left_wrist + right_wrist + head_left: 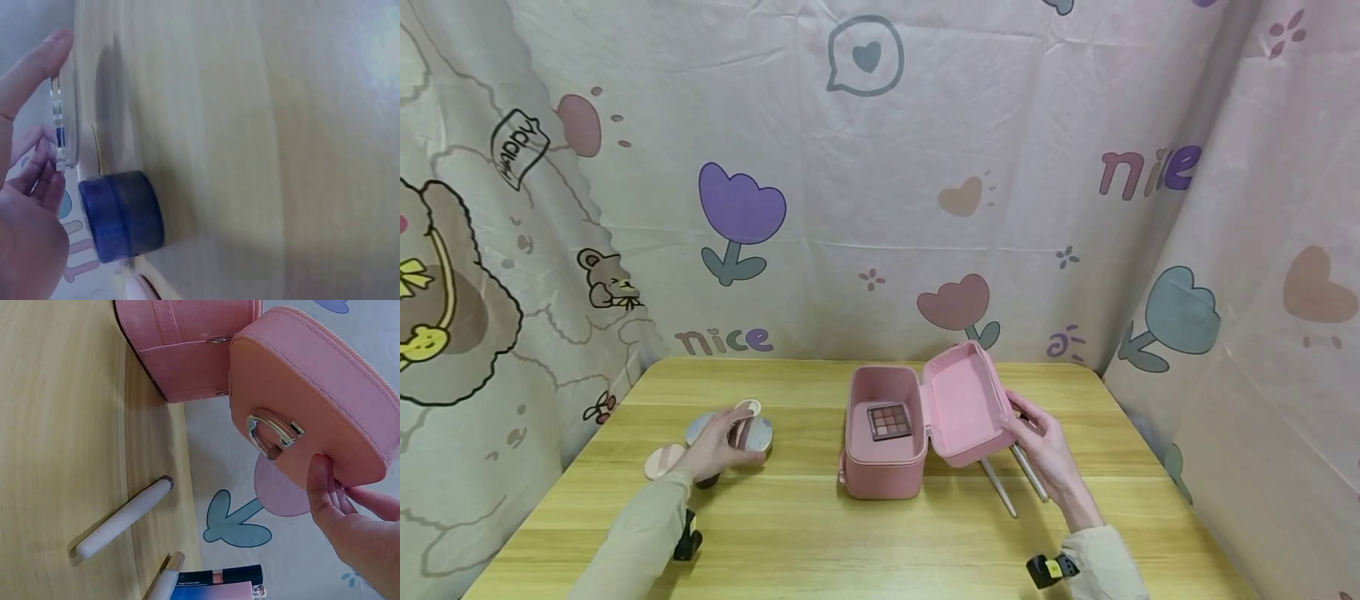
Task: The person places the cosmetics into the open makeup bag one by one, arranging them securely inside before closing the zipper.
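Observation:
A pink makeup case (pixel 883 479) stands on the table with its lid (pixel 966 400) swung open to the right. Inside the case lies an eyeshadow palette (pixel 889 422) with several pans. My right hand (pixel 1045 454) holds the lid by its outer edge, thumb on one side and fingers on the other; a gold-trimmed handle (pixel 275 434) shows on the lid's outside. At the left, my left hand (pixel 718 446) grips a round, flat compact (pixel 760 435) between thumb and fingers, its edge showing in the left wrist view. Below that hand stands a dark blue jar (pixel 122 215).
A round pinkish puff (pixel 662 462) lies left of the left hand, and a small pale round item (pixel 749 407) is behind it. Right of the case lie a white-handled brush (pixel 125 519) and another slim handle (pixel 1030 473). A black tube (pixel 240 575) lies near them. A printed curtain hangs behind the table.

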Tool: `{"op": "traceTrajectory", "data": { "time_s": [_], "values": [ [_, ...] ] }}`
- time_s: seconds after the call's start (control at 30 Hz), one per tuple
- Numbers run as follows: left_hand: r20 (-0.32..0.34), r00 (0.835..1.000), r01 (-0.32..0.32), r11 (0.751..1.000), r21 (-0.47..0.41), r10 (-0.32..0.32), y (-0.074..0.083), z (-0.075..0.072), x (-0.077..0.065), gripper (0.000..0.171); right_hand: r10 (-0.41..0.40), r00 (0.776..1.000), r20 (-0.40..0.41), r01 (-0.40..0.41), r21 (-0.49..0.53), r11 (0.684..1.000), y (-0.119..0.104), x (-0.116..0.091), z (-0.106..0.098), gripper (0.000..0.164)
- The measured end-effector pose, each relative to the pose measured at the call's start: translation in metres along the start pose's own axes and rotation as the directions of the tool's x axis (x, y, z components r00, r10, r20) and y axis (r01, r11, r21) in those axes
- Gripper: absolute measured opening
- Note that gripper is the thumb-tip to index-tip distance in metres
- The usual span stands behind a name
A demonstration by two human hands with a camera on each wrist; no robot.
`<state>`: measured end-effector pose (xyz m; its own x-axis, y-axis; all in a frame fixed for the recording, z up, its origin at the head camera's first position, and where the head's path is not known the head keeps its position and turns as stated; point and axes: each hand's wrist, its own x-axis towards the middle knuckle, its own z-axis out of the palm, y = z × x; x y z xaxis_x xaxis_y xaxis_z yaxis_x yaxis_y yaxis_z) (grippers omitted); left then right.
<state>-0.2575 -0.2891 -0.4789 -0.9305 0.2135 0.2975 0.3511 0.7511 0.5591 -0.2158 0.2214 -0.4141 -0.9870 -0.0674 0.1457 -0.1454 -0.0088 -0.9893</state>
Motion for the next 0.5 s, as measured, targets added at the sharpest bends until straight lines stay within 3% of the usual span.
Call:
{"op": "traceTrajectory", "data": {
  "time_s": [0.5],
  "values": [
    [-0.047,0.999,-0.019,0.999,-0.050,0.017,0.018,-0.005,0.011,0.078,-0.005,1.000,-0.007,0.005,-0.017,1.000,0.000,-0.001,0.000,0.060]
  ]
}}
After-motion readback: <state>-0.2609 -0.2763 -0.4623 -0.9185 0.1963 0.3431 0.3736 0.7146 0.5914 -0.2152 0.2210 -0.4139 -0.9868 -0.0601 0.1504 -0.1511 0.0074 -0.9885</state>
